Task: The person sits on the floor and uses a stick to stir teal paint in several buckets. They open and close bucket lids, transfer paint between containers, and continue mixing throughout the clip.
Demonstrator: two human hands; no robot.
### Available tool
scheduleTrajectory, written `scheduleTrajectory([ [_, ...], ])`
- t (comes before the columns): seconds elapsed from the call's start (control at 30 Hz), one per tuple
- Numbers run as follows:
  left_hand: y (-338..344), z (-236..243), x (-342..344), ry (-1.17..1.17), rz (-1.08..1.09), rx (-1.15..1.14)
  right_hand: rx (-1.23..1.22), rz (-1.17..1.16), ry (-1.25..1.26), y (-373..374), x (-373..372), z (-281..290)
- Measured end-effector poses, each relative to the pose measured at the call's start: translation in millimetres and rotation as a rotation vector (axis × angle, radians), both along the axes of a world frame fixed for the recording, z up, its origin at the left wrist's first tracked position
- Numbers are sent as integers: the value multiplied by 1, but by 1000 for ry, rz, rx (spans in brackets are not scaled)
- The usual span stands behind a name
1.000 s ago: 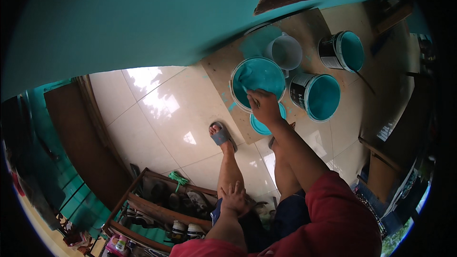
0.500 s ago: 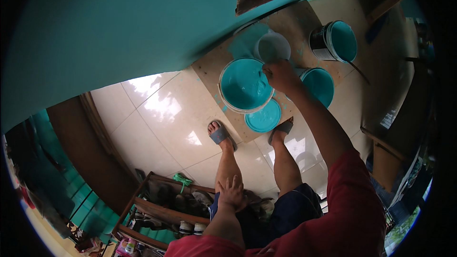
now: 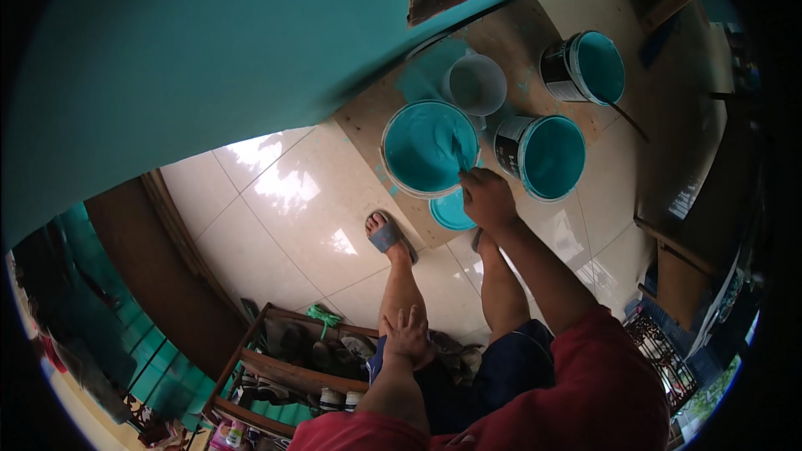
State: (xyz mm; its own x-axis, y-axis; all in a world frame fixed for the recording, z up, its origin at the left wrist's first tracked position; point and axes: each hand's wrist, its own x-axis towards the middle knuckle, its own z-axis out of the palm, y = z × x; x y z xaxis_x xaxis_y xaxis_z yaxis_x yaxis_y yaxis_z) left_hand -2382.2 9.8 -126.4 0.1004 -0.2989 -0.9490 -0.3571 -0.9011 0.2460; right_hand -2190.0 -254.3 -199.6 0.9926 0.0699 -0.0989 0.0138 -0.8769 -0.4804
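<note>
A bucket of turquoise paint [image 3: 409, 159] stands on a brown board [image 3: 359, 129]. My right hand [image 3: 489, 199] is closed at its near right rim, gripping a paint-coated stick [image 3: 459, 152] whose lower end dips into the paint. The stick's exact kind is hard to make out. Partly under the bucket's near side, a round turquoise-covered lid [image 3: 451, 210] lies on the board. My left hand [image 3: 405, 336] rests on my left knee with its fingers spread, holding nothing.
Beyond the bucket is a translucent jug [image 3: 474, 83]. Two more paint buckets, one nearer [image 3: 553, 159] and one farther [image 3: 597, 68], stand to the right; a dark stick [image 3: 631, 125] leans out by the farther one. A turquoise wall [image 3: 209, 50] borders the left. A wooden shoe rack [image 3: 292, 367] is beside my left leg.
My right hand has moved from the bucket's right rim toward me, to its near right edge, drawing the stick through the paint. My left hand has stayed on my knee.
</note>
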Motion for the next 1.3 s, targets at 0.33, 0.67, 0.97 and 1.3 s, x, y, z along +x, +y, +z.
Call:
scheduleTrajectory([
  [0.33, 3, -1, -2, -1, -17, -28, 422, -173, -39, 63, 68, -9],
  [0.67, 2, 2, 0, 27, 14, -15, 92, -81, -87, -32, 66, -3],
  [0.97, 1, 2, 3, 6, 7, -34, 162, -133, 106, 51, 5, -2],
  [1.3, 3, 0, -3, -15, -9, -34, 511, -409, -231, 24, 91, -30],
])
